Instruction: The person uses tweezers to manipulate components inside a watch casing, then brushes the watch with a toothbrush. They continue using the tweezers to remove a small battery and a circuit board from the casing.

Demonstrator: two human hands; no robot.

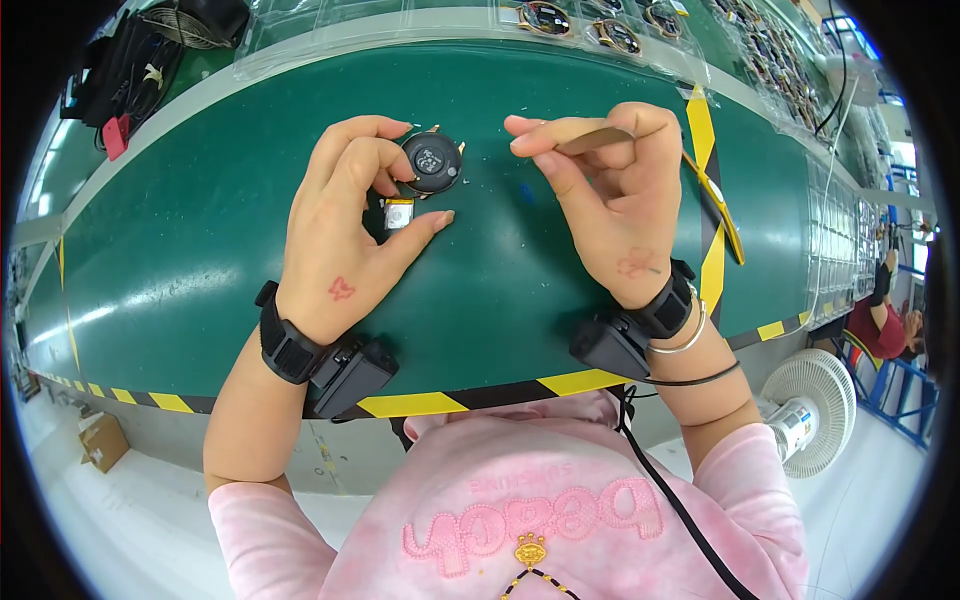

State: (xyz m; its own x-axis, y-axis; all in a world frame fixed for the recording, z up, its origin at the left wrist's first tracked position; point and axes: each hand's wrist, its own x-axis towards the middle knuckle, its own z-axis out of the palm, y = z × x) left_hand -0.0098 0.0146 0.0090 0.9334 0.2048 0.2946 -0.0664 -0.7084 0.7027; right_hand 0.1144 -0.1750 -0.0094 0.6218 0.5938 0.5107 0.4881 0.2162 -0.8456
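Observation:
A round black watch body (432, 162) with small gold-coloured lugs lies face down on the green work mat. My left hand (345, 225) is beside it, its fingers curved at the left edge of the case and its thumb stretched out below, apart from the case. Between thumb and fingers lies a small silver battery (398, 214) with a yellow top edge. To the right, my right hand (630, 185) is raised and pinches a thin, flat, brownish metal strip (597, 140); its exact kind does not show.
A slim yellow tool (716, 205) lies along the striped tape at the right. Clear trays with watch parts (610, 38) stand at the back. Dark cables and a bag (150, 70) are at the far left. A white fan (815, 412) stands beyond the table at right.

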